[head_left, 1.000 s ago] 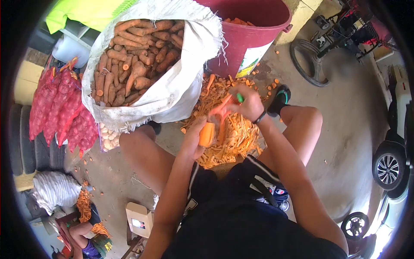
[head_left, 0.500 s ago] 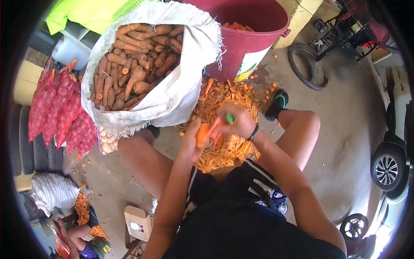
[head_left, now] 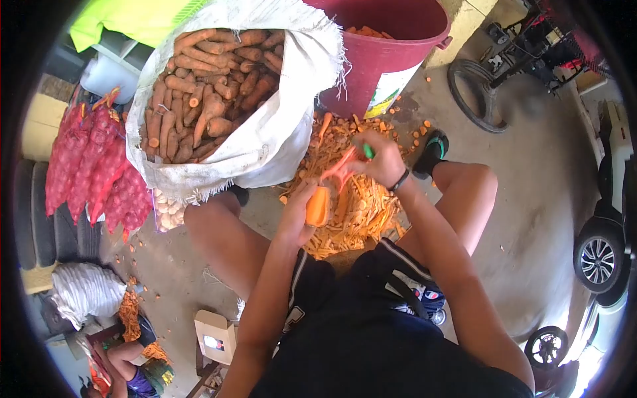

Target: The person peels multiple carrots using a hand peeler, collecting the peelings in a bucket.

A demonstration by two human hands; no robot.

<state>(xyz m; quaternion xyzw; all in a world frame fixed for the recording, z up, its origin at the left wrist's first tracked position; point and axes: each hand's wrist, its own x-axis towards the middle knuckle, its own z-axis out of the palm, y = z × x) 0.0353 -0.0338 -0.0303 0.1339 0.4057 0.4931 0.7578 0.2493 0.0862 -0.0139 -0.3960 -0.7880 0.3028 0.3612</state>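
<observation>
My left hand (head_left: 297, 211) is closed round a thick carrot (head_left: 318, 207), its bright orange, partly peeled side facing up. In my right hand (head_left: 383, 161) is a peeler (head_left: 342, 169) with an orange-red head and a green part showing at the fingers. The peeler's head is just above and to the right of the carrot, apart from it. Beneath both hands a heap of carrot peelings (head_left: 365, 205) covers the floor between my legs. Past the hands stands a white woven sack (head_left: 282, 142) full of unpeeled carrots (head_left: 211, 109).
A dark red bin (head_left: 391, 66) with carrots inside stands behind the peelings. Red mesh bags (head_left: 86, 159) lie at the left. A cardboard box (head_left: 215, 337) is near my left elbow. Another person (head_left: 123, 358) sits at lower left. A car wheel (head_left: 597, 264) shows at right.
My right hand has moved up and slightly right, taking the peeler off the carrot. The carrot has tilted in my left hand, so more of its orange side shows.
</observation>
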